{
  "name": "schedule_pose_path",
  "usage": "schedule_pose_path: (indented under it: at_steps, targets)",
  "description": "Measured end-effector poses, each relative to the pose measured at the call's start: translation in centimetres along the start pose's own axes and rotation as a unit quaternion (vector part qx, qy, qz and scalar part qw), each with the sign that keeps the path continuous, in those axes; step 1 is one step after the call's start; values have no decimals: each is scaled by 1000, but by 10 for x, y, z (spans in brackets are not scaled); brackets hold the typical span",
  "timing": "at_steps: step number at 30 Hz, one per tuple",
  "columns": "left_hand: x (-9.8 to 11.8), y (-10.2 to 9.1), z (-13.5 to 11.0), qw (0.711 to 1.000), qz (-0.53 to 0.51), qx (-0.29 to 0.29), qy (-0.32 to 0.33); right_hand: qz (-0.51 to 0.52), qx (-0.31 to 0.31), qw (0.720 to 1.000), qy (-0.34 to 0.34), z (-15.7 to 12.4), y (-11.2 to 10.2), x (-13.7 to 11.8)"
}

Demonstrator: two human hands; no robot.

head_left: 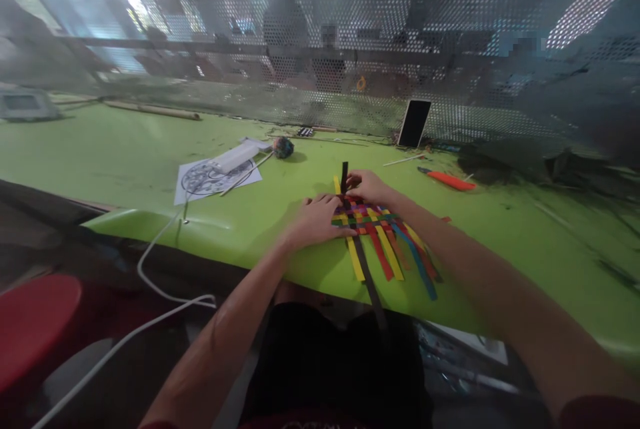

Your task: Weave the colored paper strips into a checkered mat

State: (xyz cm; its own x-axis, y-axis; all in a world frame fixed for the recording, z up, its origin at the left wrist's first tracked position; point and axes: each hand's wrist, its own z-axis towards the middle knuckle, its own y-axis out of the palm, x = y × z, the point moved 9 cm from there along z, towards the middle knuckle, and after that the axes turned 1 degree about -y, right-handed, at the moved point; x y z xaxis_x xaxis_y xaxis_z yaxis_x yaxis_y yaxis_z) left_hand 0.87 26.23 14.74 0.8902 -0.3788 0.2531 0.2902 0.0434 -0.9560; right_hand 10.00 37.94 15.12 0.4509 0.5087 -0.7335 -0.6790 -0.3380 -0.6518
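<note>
A woven mat of coloured strips lies near the table's front edge, with loose ends in red, yellow, orange and blue fanned toward me. My left hand rests flat on its left side, fingers spread out. At the far edge of the weave, my right hand has its fingers curled against a long black strip. That strip's upper end sticks up past the mat, and its lower end hangs over the table edge. Beside it runs a yellow strip. The fingertips of my right hand are partly hidden.
On the green table are a red-handled cutter, a propped phone, a dark multicoloured ball and a printed sheet. A white cable hangs off the left edge. A red stool stands left; perforated mesh rises behind.
</note>
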Motion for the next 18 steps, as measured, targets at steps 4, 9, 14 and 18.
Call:
schedule_pose_path:
  at_steps: [4,9,14,18]
  targets:
    - [2,-2,0,1000,3,-3,-1,-19,-26,999,-13,-6,-3,-12]
    - [1,-3,0,1000,1,-11,-10,-67,-38,995,-68,-15,-6,-27]
    - [1,-4,-1,1000,1,-5,-15,-184,-9,970,-158,-37,-4,-38]
    - [2,-5,-1,1000,-8,-7,-18,-257,-22,946,-197,-61,8,-41]
